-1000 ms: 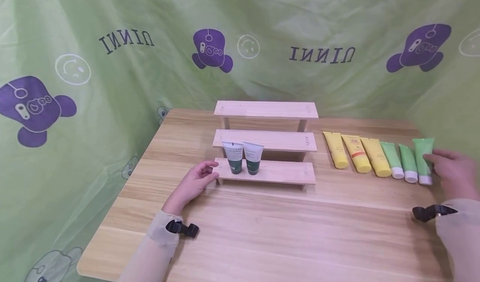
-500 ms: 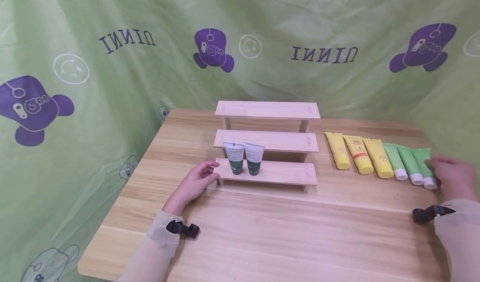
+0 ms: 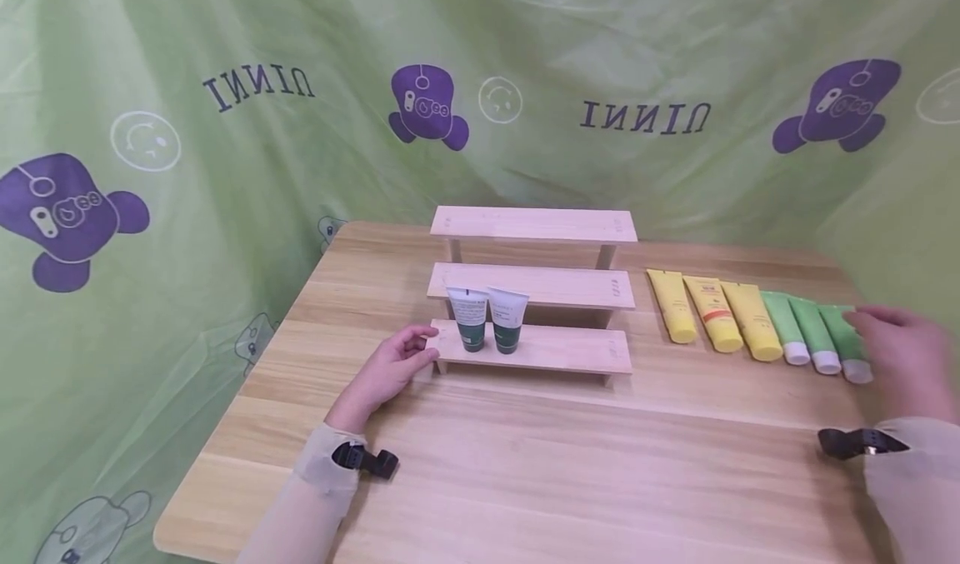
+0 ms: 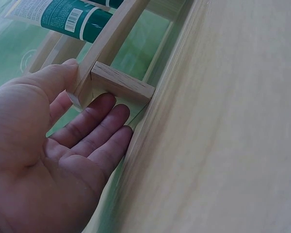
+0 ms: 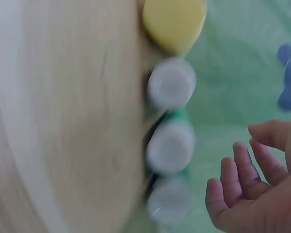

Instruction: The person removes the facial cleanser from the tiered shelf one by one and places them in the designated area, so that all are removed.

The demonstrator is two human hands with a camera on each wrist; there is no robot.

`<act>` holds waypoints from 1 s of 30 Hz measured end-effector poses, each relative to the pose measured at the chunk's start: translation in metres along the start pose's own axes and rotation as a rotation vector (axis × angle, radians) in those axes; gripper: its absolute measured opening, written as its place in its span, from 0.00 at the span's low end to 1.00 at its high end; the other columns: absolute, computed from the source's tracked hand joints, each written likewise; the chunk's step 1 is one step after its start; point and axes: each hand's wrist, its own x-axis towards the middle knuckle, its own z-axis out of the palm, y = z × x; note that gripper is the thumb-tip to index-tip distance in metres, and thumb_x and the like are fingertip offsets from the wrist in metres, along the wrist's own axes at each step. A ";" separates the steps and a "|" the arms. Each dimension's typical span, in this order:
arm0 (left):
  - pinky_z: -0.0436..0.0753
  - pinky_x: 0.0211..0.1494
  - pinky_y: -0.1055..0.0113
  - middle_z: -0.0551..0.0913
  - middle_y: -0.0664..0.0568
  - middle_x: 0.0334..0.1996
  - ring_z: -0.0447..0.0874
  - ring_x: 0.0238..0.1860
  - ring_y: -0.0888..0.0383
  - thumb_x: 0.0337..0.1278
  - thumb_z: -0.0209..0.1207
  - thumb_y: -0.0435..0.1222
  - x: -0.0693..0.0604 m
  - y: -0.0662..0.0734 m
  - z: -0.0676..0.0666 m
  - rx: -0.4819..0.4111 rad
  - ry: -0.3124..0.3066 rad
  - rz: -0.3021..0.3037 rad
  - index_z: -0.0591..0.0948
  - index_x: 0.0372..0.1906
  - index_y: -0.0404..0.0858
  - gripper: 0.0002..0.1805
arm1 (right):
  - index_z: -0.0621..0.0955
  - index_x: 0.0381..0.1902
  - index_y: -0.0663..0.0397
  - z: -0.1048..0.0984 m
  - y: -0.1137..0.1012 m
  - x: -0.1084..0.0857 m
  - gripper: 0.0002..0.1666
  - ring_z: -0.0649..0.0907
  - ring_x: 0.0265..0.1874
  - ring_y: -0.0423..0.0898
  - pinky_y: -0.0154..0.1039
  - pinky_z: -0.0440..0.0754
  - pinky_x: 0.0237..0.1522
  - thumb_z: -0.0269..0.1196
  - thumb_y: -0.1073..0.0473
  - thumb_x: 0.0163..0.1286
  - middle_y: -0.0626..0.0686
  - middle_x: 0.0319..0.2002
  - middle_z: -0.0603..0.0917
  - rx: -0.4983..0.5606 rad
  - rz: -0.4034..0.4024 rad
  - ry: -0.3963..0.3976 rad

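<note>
At the left end of a three-tier wooden display stand [image 3: 529, 283], my left hand [image 3: 392, 371] pinches the bottom board, thumb on its edge and index finger behind; the other fingers lie loosely below. Two white-and-dark-green squeeze tubes stand caps down on that bottom board: one on the left [image 3: 470, 318], one beside it [image 3: 507, 320]. My right hand [image 3: 907, 349] hovers by the rightmost green tube [image 3: 842, 335], holding nothing; in the right wrist view its fingers are loosely bent, apart from the white caps [image 5: 170, 149]. Two more green tubes [image 3: 784, 322] lie alongside.
Three yellow tubes [image 3: 708, 314] lie left of the green ones, to the right of the stand. All rest on a wooden table [image 3: 570, 472]. A green patterned curtain [image 3: 540, 164] hangs close behind and at both sides.
The rightmost green tube was held raised at its tail end, then laid down beside the others. My right hand has let go and lifted off. The left hand stays put.
</note>
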 end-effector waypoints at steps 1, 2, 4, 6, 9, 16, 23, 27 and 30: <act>0.78 0.43 0.67 0.79 0.43 0.39 0.78 0.39 0.54 0.65 0.61 0.32 0.000 0.000 0.000 0.006 0.002 0.002 0.75 0.58 0.30 0.19 | 0.74 0.57 0.23 0.001 -0.004 -0.003 0.21 0.67 0.54 0.49 0.40 0.65 0.50 0.59 0.34 0.67 0.34 0.47 0.70 -0.006 0.000 -0.004; 0.78 0.43 0.67 0.79 0.43 0.39 0.78 0.39 0.54 0.65 0.61 0.32 0.000 0.001 -0.001 0.012 0.003 0.002 0.75 0.58 0.30 0.19 | 0.74 0.59 0.25 0.005 -0.010 -0.007 0.24 0.66 0.56 0.50 0.40 0.64 0.51 0.59 0.34 0.67 0.34 0.47 0.70 0.000 -0.015 -0.011; 0.78 0.43 0.67 0.79 0.43 0.40 0.79 0.39 0.54 0.66 0.60 0.32 0.000 0.000 -0.001 0.017 0.003 0.002 0.75 0.58 0.30 0.19 | 0.74 0.61 0.27 0.013 -0.024 -0.016 0.27 0.67 0.56 0.47 0.38 0.65 0.51 0.60 0.34 0.66 0.33 0.47 0.71 0.017 -0.024 -0.014; 0.78 0.43 0.67 0.79 0.43 0.40 0.78 0.39 0.54 0.66 0.60 0.32 0.001 -0.001 -0.001 0.023 0.001 0.003 0.75 0.58 0.29 0.18 | 0.76 0.61 0.30 0.022 -0.038 -0.026 0.28 0.69 0.52 0.42 0.35 0.65 0.47 0.62 0.35 0.66 0.34 0.46 0.72 0.036 -0.043 -0.024; 0.78 0.42 0.67 0.79 0.43 0.40 0.78 0.39 0.53 0.66 0.60 0.32 0.004 -0.011 -0.001 0.026 0.003 0.001 0.75 0.58 0.30 0.18 | 0.79 0.58 0.36 0.039 -0.054 -0.043 0.25 0.72 0.46 0.37 0.28 0.69 0.42 0.65 0.39 0.65 0.32 0.42 0.74 0.104 -0.114 -0.035; 0.78 0.41 0.68 0.79 0.45 0.40 0.78 0.39 0.52 0.65 0.62 0.36 0.012 -0.036 0.000 -0.012 0.020 0.003 0.76 0.59 0.35 0.19 | 0.82 0.50 0.50 0.093 -0.090 -0.085 0.18 0.76 0.36 0.35 0.24 0.74 0.31 0.67 0.49 0.67 0.34 0.36 0.80 0.170 -0.345 -0.070; 0.78 0.42 0.66 0.79 0.46 0.40 0.79 0.39 0.53 0.63 0.64 0.40 0.013 -0.036 0.000 -0.010 0.028 0.011 0.77 0.57 0.39 0.19 | 0.82 0.48 0.58 0.150 -0.123 -0.137 0.16 0.79 0.34 0.39 0.28 0.78 0.31 0.67 0.54 0.68 0.45 0.38 0.83 0.181 -0.572 -0.175; 0.79 0.44 0.65 0.80 0.47 0.41 0.80 0.40 0.53 0.63 0.64 0.41 0.012 -0.036 0.000 0.001 0.029 -0.008 0.77 0.57 0.41 0.19 | 0.81 0.48 0.63 0.188 -0.132 -0.163 0.16 0.82 0.38 0.44 0.30 0.81 0.39 0.68 0.59 0.66 0.55 0.41 0.84 0.212 -0.709 -0.309; 0.79 0.44 0.64 0.81 0.47 0.41 0.80 0.40 0.53 0.63 0.64 0.41 0.010 -0.036 0.001 0.004 0.027 -0.018 0.77 0.57 0.41 0.19 | 0.79 0.50 0.63 0.214 -0.136 -0.177 0.19 0.82 0.43 0.48 0.32 0.80 0.46 0.69 0.60 0.65 0.60 0.44 0.83 0.224 -0.763 -0.403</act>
